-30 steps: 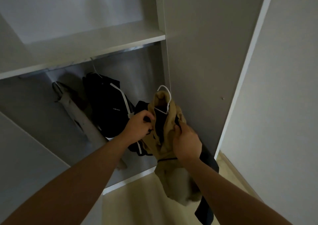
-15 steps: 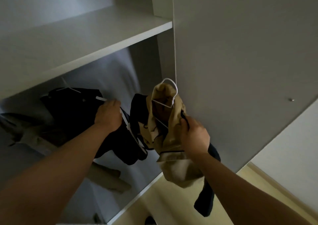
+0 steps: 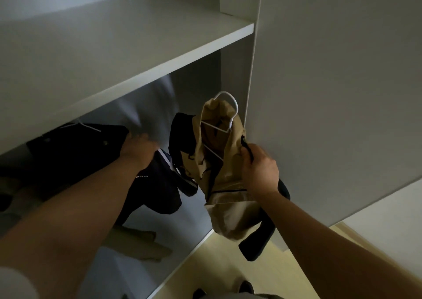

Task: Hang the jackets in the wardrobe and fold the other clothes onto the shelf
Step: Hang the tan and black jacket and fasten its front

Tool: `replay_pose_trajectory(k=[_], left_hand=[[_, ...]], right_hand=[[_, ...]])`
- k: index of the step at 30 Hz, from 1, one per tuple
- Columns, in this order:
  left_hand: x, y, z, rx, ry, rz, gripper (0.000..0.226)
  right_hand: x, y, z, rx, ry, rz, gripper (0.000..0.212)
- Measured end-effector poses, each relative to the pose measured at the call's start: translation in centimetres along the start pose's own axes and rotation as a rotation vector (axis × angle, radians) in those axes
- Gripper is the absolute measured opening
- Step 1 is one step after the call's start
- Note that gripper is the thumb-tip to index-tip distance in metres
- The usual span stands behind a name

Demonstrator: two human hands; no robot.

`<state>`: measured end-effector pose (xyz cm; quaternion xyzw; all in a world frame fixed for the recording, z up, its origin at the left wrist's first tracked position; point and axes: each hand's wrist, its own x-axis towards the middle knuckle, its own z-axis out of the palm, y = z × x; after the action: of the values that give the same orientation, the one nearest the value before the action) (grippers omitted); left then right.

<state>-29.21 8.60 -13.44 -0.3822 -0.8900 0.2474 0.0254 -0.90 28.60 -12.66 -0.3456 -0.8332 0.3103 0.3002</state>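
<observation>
A tan and black jacket (image 3: 228,184) hangs on a white hanger (image 3: 228,106), held in front of the wardrobe opening below the white shelf (image 3: 137,47). My right hand (image 3: 260,168) grips the jacket's front edge by the collar. My left hand (image 3: 139,147) rests against a black jacket (image 3: 96,152) that hangs inside the wardrobe on its own white hanger (image 3: 84,125), pressing it to the left. The rail is hidden under the shelf.
Another pale garment (image 3: 141,244) hangs lower in the wardrobe, with dark clothes (image 3: 9,184) at the far left. The open wardrobe door (image 3: 331,93) stands just right of the tan jacket. Pale yellow floor (image 3: 251,273) lies below.
My left hand let go of the tan jacket, went left to the black jacket and has pushed it further left. My right hand keeps the tan jacket up, closer to the opening.
</observation>
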Motion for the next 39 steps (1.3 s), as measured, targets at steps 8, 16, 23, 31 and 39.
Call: replay_pose_trajectory(k=[8,16,23,31,39], left_hand=[[-5.6,-2.3,2.8,-0.036,-0.084,-0.083,0.022],[-14.3,-5.7,3.7,-0.03,-0.18,-0.187,0.035],[-18.5,-7.7,3.6,0.038,-0.339,-0.224,0.035],[-18.3,-7.9,4.0,-0.124,-0.606,-0.436,0.048],[-12.8,-4.2,3.5,-0.353,-0.623,-0.686,0.05]], right_hand=[[0.8,-1.7,3.1,0.086,-0.076,-0.096,0.027],[0.7,-5.2,5.0,0.193,-0.164,-0.081,0.031],[0.0,-6.9,5.6,0.244,-0.219,-0.086,0.028],[0.2,-7.3,5.7,0.225,-0.265,-0.127,0.028],[0.9,-6.6,6.2,0.19,-0.294,-0.143,0.028]])
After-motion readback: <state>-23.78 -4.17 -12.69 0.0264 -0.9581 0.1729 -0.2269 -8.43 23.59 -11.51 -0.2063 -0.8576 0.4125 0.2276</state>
